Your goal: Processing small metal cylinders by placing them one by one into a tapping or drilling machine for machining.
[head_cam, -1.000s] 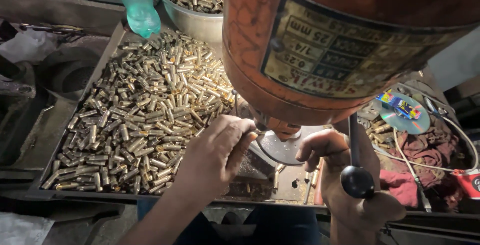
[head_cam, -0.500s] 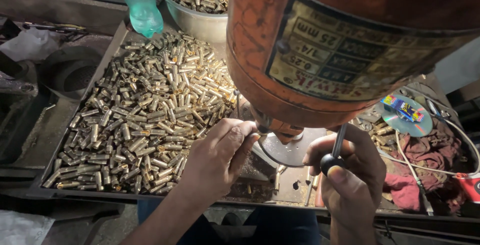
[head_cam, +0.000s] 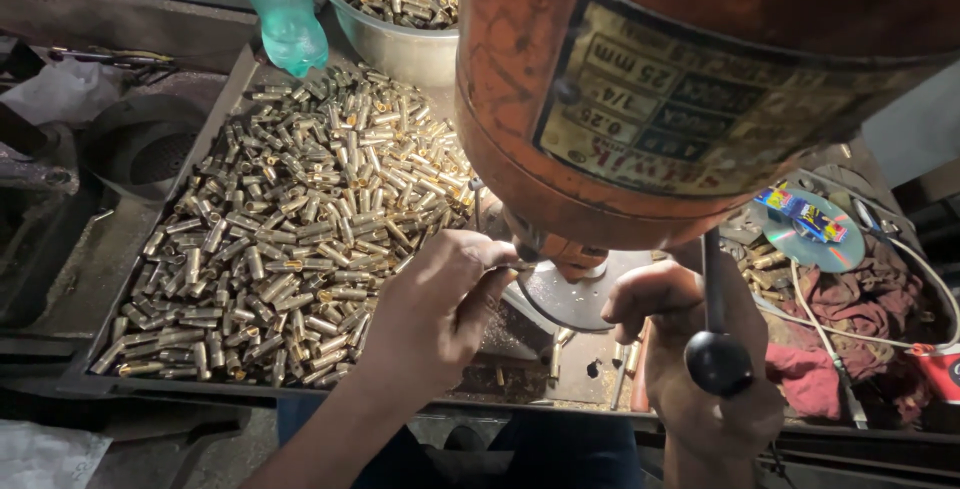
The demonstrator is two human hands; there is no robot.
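While the big orange machine head [head_cam: 640,99] fills the upper right of the view, the left hand [head_cam: 435,304] sits just below and left of its spindle tip [head_cam: 565,249], fingers curled in tight. Thumb and forefinger are pinched nearly closed on a small brass piece [head_cam: 512,267], a slim thing whose end shows between the fingertips and points right toward the round metal plate [head_cam: 575,294] under the spindle. How much of the piece lies inside the pinch cannot be told.

The right hand [head_cam: 690,349] is to the right of the plate, near the front edge of the bench. Its fingers are bent loosely, not fully closed, and the lever [head_cam: 712,284] with a black ball knob [head_cam: 718,362] crosses in front of the hand. Whether the palm actually grips the lever or only lies behind it cannot be told.

To the left, a shallow metal tray [head_cam: 100,324] holds a wide heap of brass tubes [head_cam: 290,229], spread from the near left corner up to the far side. Beyond it stands a steel bowl [head_cam: 385,44] filled with more of the same, and a green plastic bottle [head_cam: 285,9] just left of the bowl. A few loose tubes lie on the bench near the plate. On the far right are a shiny disc [head_cam: 815,234], a white cable [head_cam: 900,254] and a red rag [head_cam: 835,334].
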